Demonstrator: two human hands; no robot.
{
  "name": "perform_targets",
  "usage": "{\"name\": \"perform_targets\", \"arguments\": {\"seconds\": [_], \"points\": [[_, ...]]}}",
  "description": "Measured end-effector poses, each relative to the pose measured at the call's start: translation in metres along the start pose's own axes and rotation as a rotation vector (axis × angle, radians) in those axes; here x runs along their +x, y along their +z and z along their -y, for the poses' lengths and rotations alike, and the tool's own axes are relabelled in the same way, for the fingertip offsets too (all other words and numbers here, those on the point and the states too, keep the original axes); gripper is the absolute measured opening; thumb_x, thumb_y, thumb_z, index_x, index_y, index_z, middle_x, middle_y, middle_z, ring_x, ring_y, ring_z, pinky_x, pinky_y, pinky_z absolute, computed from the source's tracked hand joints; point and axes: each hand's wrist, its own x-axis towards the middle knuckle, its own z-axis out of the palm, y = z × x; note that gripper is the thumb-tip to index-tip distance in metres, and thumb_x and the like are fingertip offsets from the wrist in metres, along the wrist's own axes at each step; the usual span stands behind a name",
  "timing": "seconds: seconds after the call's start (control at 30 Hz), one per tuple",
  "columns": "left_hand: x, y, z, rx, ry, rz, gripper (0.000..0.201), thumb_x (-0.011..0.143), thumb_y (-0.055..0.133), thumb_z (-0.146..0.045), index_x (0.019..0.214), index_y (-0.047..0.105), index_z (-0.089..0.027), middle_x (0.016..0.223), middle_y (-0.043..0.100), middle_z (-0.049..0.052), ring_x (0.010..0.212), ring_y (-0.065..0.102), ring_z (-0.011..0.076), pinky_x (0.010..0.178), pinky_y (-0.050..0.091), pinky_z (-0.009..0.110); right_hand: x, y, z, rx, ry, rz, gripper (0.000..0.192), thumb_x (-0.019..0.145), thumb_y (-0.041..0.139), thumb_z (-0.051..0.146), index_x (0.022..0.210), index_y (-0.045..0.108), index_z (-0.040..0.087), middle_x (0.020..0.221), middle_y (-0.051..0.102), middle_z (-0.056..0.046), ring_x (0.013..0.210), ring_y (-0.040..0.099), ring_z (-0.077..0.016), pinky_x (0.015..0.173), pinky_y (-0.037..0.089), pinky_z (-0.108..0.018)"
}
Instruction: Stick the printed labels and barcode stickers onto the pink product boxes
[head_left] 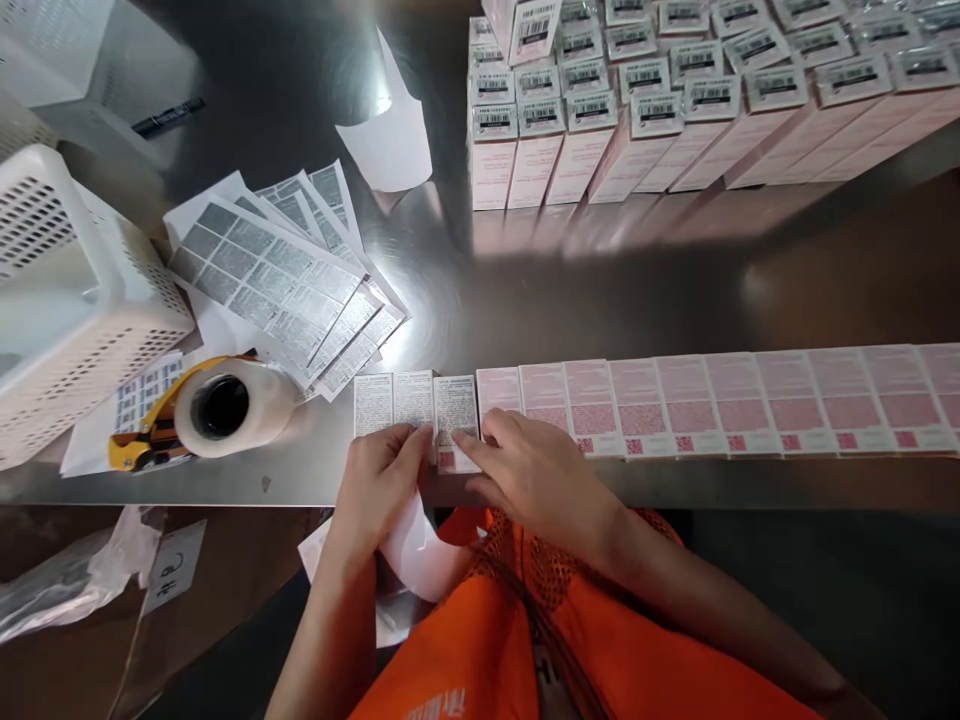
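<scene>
A row of small cartons lies along the table's front edge. The leftmost ones carry white labels with dense black print. My right hand rests over the row. Its index fingertip touches the printed label on the third carton from the left, with the thumb apart below. At the first two labelled cartons, my left hand has its fingers curled and thumb pressed in. A white glossy sheet hangs curled from under this hand, over the table edge; the grip on it is partly hidden.
Printed label sheets lie fanned at left, beside a yellow tape dispenser with a clear roll. A white perforated basket, a pen and a curled paper are farther off. Upright barcoded cartons fill the back right.
</scene>
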Motion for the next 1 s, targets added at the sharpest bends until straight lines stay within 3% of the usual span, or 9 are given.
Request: {"name": "perform_targets", "arguments": {"seconds": [0.07, 0.17, 0.33, 0.4, 0.53, 0.73, 0.8, 0.9, 1.0], "points": [[0.000, -0.001, 0.000, -0.004, 0.002, 0.000, 0.047, 0.090, 0.051, -0.047, 0.051, 0.049, -0.020, 0.048, 0.052, -0.002, 0.052, 0.049, 0.0125, 0.053, 0.034, 0.025, -0.004, 0.005, 0.000, -0.004, -0.030, -0.038, 0.015, 0.095, 0.059, 0.023, 0.106, 0.069, 0.019, 0.085, 0.061, -0.005, 0.076, 0.055, -0.0187, 0.059, 0.033, -0.031], [0.001, -0.001, -0.001, -0.028, 0.001, 0.003, 0.048, 0.089, 0.052, -0.046, 0.050, 0.049, -0.020, 0.047, 0.052, -0.003, 0.051, 0.049, 0.0121, 0.053, 0.035, 0.024, -0.008, 0.011, 0.002, 0.037, -0.070, -0.076, 0.022, 0.097, 0.053, 0.018, 0.085, 0.070, 0.020, 0.080, 0.060, -0.004, 0.074, 0.053, -0.0172, 0.059, 0.030, -0.030], [0.000, -0.002, -0.003, -0.015, 0.026, -0.030, 0.046, 0.089, 0.052, -0.046, 0.051, 0.050, -0.020, 0.047, 0.050, -0.003, 0.050, 0.047, 0.0116, 0.051, 0.034, 0.024, -0.005, 0.012, 0.010, 0.056, -0.034, -0.082, 0.032, 0.095, 0.061, 0.029, 0.125, 0.062, 0.017, 0.088, 0.062, -0.006, 0.078, 0.055, -0.0198, 0.063, 0.036, -0.031], [-0.004, -0.004, -0.004, 0.018, 0.028, -0.068, 0.047, 0.090, 0.051, -0.048, 0.052, 0.052, -0.020, 0.047, 0.053, -0.003, 0.051, 0.049, 0.0122, 0.051, 0.034, 0.025, -0.005, 0.009, 0.011, 0.066, -0.042, -0.059, 0.028, 0.094, 0.061, 0.027, 0.120, 0.065, 0.018, 0.090, 0.062, -0.007, 0.079, 0.055, -0.0198, 0.064, 0.037, -0.031], [-0.016, -0.010, -0.010, 0.089, 0.002, -0.288, 0.050, 0.092, 0.048, -0.048, 0.052, 0.057, -0.020, 0.050, 0.061, 0.000, 0.053, 0.055, 0.0134, 0.056, 0.039, 0.025, -0.012, -0.002, 0.008, 0.343, -0.061, -0.079, 0.020, 0.099, 0.052, 0.027, 0.100, 0.072, 0.021, 0.090, 0.063, -0.006, 0.079, 0.057, -0.0171, 0.066, 0.040, -0.029], [-0.019, -0.018, -0.025, -0.098, 0.069, -0.638, 0.049, 0.092, 0.048, -0.049, 0.053, 0.055, -0.021, 0.048, 0.058, 0.001, 0.049, 0.053, 0.0136, 0.054, 0.042, 0.027, -0.017, -0.012, 0.011, 0.850, -0.064, -0.037, 0.044, 0.088, 0.070, 0.031, 0.130, 0.058, 0.023, 0.119, 0.069, -0.006, 0.105, 0.064, -0.0198, 0.087, 0.049, -0.032], [-0.017, -0.029, -0.025, -0.229, 0.124, -0.512, 0.047, 0.093, 0.048, -0.050, 0.059, 0.058, -0.020, 0.053, 0.061, 0.001, 0.051, 0.056, 0.0142, 0.054, 0.044, 0.026, -0.014, -0.011, 0.011, 0.908, -0.032, -0.090, 0.032, 0.091, 0.061, 0.018, 0.123, 0.062, 0.023, 0.116, 0.071, -0.004, 0.103, 0.066, -0.0181, 0.088, 0.050, -0.031], [-0.018, -0.050, -0.017, -0.341, 0.198, -0.112, 0.030, 0.083, 0.066, -0.048, 0.087, 0.069, -0.018, 0.074, 0.070, 0.003, 0.067, 0.065, 0.0172, 0.061, 0.051, 0.026, -0.006, -0.010, 0.004, 0.979, 0.086, -0.282, 0.023, 0.092, 0.061, 0.023, 0.114, 0.065, 0.024, 0.110, 0.072, -0.004, 0.101, 0.068, -0.0197, 0.084, 0.052, -0.033], [-0.027, -0.062, -0.002, -0.393, 0.197, 0.133, 0.048, 0.072, 0.081, -0.036, 0.114, 0.066, -0.017, 0.084, 0.072, 0.005, 0.075, 0.068, 0.0190, 0.066, 0.054, 0.027, 0.005, -0.011, -0.008, 1.127, 0.218, -0.502, 0.025, 0.087, 0.070, 0.033, 0.110, 0.063, 0.025, 0.098, 0.070, -0.003, 0.091, 0.069, -0.0201, 0.075, 0.055, -0.032]]}}
